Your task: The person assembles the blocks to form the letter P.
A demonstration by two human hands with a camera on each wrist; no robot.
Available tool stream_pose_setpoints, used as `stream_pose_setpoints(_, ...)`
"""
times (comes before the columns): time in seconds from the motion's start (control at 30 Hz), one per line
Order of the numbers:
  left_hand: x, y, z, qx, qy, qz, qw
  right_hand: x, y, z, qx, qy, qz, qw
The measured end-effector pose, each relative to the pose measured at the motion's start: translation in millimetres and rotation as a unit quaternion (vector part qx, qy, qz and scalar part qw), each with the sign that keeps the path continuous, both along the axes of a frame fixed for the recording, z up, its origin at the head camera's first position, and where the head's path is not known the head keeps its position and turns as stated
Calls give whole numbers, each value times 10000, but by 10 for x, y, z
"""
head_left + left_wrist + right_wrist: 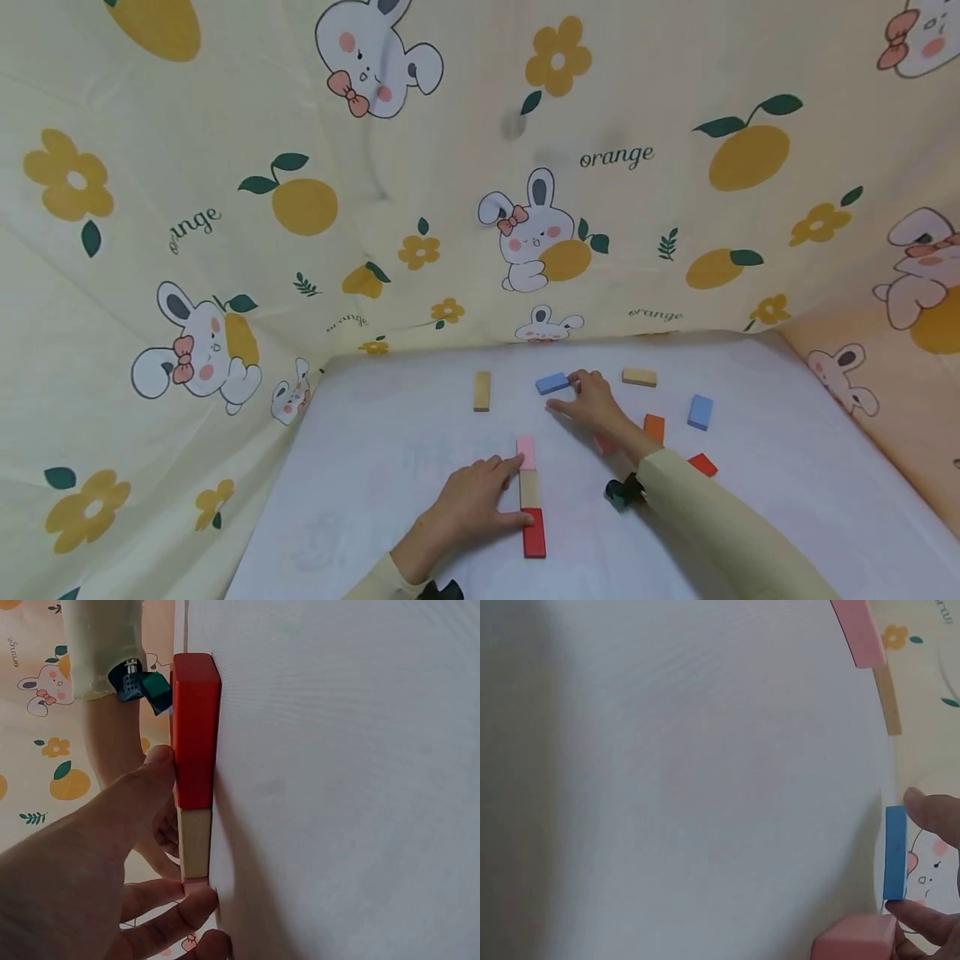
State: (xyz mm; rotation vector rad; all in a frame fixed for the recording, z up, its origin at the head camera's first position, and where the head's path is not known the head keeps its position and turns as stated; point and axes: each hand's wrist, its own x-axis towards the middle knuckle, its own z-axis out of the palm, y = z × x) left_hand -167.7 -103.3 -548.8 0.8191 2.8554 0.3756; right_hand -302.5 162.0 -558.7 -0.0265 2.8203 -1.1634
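In the head view a row of three end-to-end blocks lies on the white table: a pink block point(526, 451), a plain wood block point(529, 489) and a red block point(534, 537). My left hand point(472, 500) rests along the row's left side, thumb at the red block and fingertips at the pink one. Farther back, my right hand point(597, 406) reaches to a blue block point(552, 383), index fingertip at its right end and thumb apart in front of it. The right wrist view shows this blue block point(895, 853) between spread thumb and finger.
Plain wood blocks point(482, 392) lie at the back, on both sides of the right hand. Another blue block point(700, 412), an orange block point(654, 428) and a red piece point(702, 465) lie right. The right forearm partly covers a pink-red block point(604, 444). A patterned cloth point(450, 150) surrounds the table.
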Motion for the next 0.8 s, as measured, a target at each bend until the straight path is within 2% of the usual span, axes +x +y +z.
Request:
stream_pose_setpoints(0.17, -1, 9, 12, -19, -84, 29, 10000, -53, -47, -14, 95, -69, -83, 9999)
stream_pose_setpoints(0.43, -6, 27, 24, -20, -200, 58, 9998, -91, -93, -42, 486, 194, -98, 9986)
stream_pose_setpoints(0.67, -26, 44, 51, -47, -296, 107, 9995, -109, -115, -18, 516, 315, -166, 9980)
stream_pose_setpoints(0.8, -16, 38, 41, -69, -295, 112, 9995, -109, -135, -25, 585, 223, -176, 9979)
